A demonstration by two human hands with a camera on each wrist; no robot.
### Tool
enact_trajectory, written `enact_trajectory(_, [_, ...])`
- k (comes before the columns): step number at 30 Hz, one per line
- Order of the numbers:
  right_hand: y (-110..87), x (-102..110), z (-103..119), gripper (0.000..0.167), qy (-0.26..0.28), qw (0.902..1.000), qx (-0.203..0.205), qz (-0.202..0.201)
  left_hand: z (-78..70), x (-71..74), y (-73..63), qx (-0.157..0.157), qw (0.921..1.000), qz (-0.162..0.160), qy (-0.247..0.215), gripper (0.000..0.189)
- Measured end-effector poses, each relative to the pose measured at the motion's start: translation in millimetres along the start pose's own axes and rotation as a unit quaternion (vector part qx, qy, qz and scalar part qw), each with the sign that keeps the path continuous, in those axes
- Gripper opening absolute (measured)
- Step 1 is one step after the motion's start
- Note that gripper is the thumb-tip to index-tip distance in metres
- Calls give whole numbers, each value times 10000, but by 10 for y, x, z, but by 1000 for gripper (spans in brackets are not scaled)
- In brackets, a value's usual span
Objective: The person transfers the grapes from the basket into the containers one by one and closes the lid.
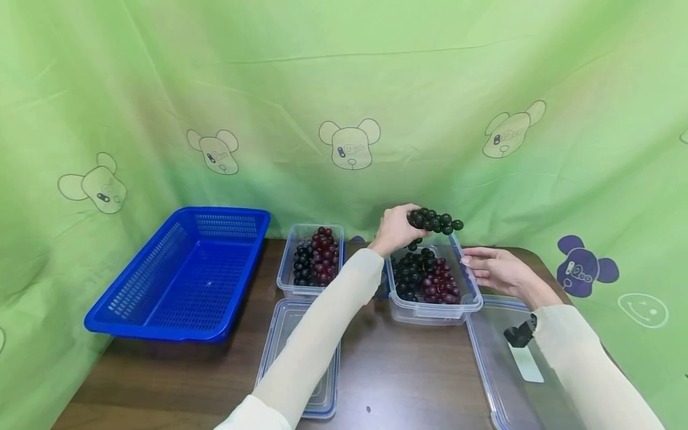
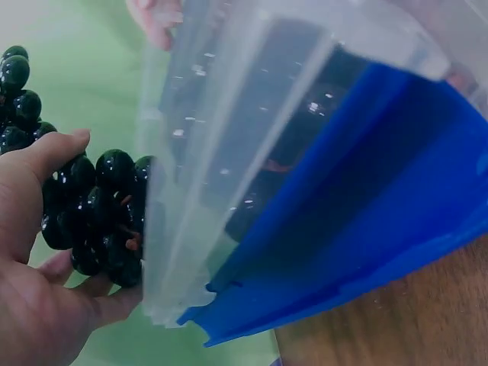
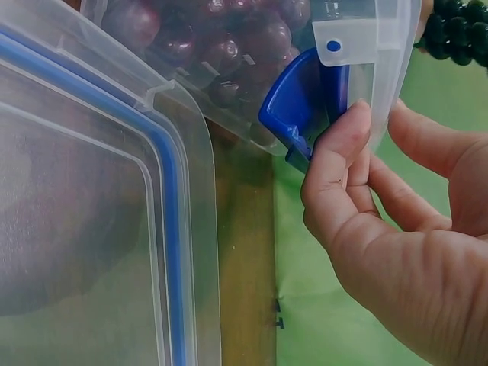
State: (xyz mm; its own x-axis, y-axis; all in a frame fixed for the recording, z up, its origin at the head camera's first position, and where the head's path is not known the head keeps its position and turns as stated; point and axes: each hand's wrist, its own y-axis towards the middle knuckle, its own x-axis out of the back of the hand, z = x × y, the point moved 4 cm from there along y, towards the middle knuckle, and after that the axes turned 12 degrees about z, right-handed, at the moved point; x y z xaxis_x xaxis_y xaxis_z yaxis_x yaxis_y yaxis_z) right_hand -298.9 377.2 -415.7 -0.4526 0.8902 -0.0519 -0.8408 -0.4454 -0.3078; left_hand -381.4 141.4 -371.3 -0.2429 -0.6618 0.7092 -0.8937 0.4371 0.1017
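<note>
In the head view my left hand [image 1: 396, 229] grips a bunch of black grapes [image 1: 438, 222] above the right-hand clear plastic container [image 1: 430, 312]. The left wrist view shows thumb and fingers round the grapes [image 2: 99, 210], beside the container's wall. Inside that container lie more black grapes [image 1: 410, 276] and a bunch of red grapes [image 1: 442, 285]. At its right side, my right hand [image 1: 497, 272] holds the far corner between thumb and fingers, close to a hanging blue latch [image 3: 305, 99] in the right wrist view.
A second clear container [image 1: 299, 291] to the left holds black and red grapes. In front of it lies a blue-edged lid [image 1: 290, 325]; a larger lid [image 1: 502, 358] lies under the right forearm. A blue basket [image 1: 177, 286] stands at the left of the wooden table [image 1: 405, 370], with a green curtain behind.
</note>
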Motion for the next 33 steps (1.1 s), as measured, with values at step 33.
enact_trajectory(33, [-16, -24, 5, 31, 20, 9999, -32, -115, 135, -277, 55, -6, 9694, 679, 2361, 59])
